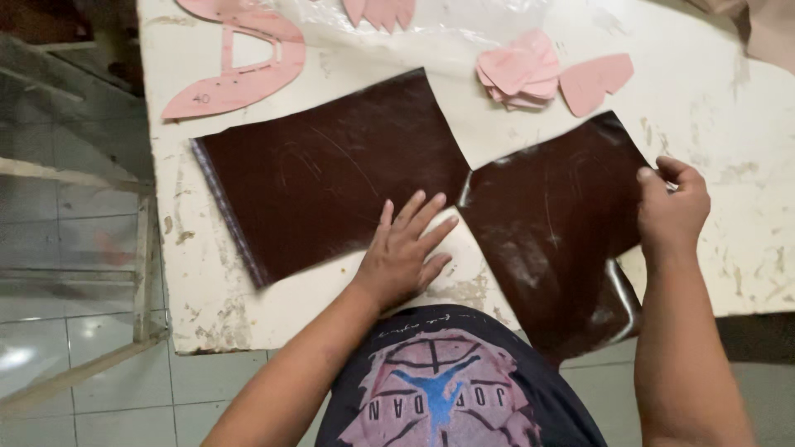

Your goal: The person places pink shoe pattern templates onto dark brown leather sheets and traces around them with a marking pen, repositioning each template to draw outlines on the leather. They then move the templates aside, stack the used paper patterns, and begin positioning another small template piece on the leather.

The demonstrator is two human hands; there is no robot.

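A dark brown glossy leather sheet (331,174) lies on a worn white table (720,91), cut or folded into two lobes that meet near the middle; the right lobe (546,223) hangs over the near edge. My left hand (403,248) rests flat with fingers spread on the lower edge of the left lobe, partly on the table. At the right lobe's right edge, my right hand (672,211) is closed and pinches the leather.
Pink card pattern pieces lie at the back: a large curved one (240,58) at the left, a small stack (517,70) and a heart-like piece (592,81) in the middle. Clear plastic film (431,21) lies behind. Left of the table is a tiled floor (66,248).
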